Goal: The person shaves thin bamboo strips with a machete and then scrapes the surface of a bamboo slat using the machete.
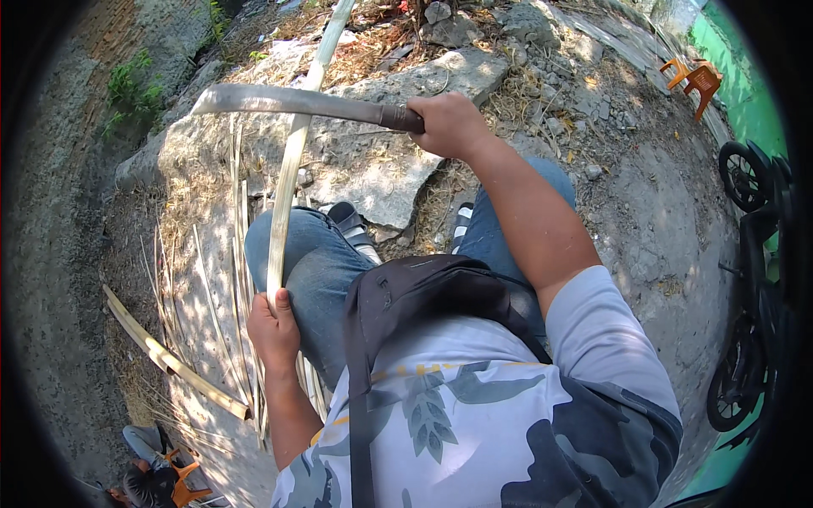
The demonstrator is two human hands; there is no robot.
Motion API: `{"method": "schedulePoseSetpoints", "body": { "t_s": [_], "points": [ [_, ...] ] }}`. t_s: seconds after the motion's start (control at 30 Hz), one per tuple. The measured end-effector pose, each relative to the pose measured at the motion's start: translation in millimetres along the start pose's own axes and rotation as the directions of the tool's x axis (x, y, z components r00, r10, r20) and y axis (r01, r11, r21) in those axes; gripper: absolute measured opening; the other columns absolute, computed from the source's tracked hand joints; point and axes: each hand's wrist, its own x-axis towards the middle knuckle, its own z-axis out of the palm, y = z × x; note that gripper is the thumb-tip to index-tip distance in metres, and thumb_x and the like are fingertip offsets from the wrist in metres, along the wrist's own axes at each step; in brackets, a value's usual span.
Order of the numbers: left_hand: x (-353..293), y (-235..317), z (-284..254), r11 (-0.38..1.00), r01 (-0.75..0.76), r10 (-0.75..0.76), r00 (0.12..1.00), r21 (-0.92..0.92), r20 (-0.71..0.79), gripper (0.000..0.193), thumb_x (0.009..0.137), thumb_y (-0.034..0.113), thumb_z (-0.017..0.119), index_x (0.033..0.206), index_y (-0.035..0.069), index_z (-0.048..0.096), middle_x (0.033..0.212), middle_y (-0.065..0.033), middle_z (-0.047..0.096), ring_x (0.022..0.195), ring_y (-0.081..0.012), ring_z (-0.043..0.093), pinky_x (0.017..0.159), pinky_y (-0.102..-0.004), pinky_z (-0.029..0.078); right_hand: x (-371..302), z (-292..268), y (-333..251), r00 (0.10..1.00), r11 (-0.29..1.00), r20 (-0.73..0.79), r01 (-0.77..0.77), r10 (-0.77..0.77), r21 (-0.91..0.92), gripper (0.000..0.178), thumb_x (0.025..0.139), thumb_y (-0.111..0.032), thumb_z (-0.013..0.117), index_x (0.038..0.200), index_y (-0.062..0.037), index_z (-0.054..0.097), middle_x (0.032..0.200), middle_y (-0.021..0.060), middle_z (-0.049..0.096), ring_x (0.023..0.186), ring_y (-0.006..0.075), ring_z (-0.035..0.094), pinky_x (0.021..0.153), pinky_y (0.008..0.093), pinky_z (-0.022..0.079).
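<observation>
In my left hand (273, 328) is the near end of a long, pale bamboo strip (292, 161), the thumb lying along it beside my left knee. From there the strip slants up and away past the top edge of the view. My right hand (451, 125) is wrapped round the dark handle of a machete (271, 99). Its broad grey blade points left and crosses the strip in the picture; whether it touches the strip I cannot tell.
Thin bamboo strips (240, 279) lie on the ground to my left, beside thicker split bamboo pieces (178, 366). A broken concrete slab (373, 182) is ahead. Far right are an orange plastic chair (699, 82) and a motorbike (749, 296). Another person (148, 483) is at lower left.
</observation>
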Motion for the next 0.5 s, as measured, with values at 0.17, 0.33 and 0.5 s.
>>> {"method": "schedulePoseSetpoints", "body": {
  "t_s": [0.17,0.33,0.5],
  "points": [
    [3,8,-6,0.999,0.003,-0.004,1.000,0.038,0.024,0.058,0.102,0.058,0.057,0.087,0.001,0.057,0.067,-0.0173,0.059,0.062,-0.0351,0.059,0.061,-0.0448,0.046,-5,-2,20,0.940,0.919,0.023,-0.336,0.339,0.206,0.027,0.084,-0.029,0.072,0.103,-0.0103,0.069,0.090,0.0179,0.073,0.090,0.0378,0.071,0.081,0.0496,0.056],
    [4,8,-5,0.999,-0.003,0.002,1.000,0.034,0.023,0.057,0.102,0.057,0.057,0.087,0.002,0.058,0.069,-0.0182,0.060,0.063,-0.0374,0.060,0.061,-0.0451,0.046,-9,7,-7,0.972,0.950,0.057,-0.236,0.229,0.204,0.025,0.082,-0.029,0.072,0.100,-0.0116,0.069,0.087,0.0158,0.073,0.086,0.0382,0.071,0.079,0.0502,0.056],
    [6,1,-5,0.997,0.008,-0.009,1.000,0.077,0.022,0.056,0.103,0.055,0.058,0.086,0.002,0.057,0.067,-0.0182,0.058,0.061,-0.0367,0.057,0.060,-0.0448,0.046,-9,11,-42,0.966,0.970,0.124,0.212,-0.226,0.118,0.018,0.076,-0.026,0.074,0.090,-0.0167,0.067,0.075,0.0073,0.070,0.075,0.0334,0.070,0.075,0.0470,0.054]
  ]
}}
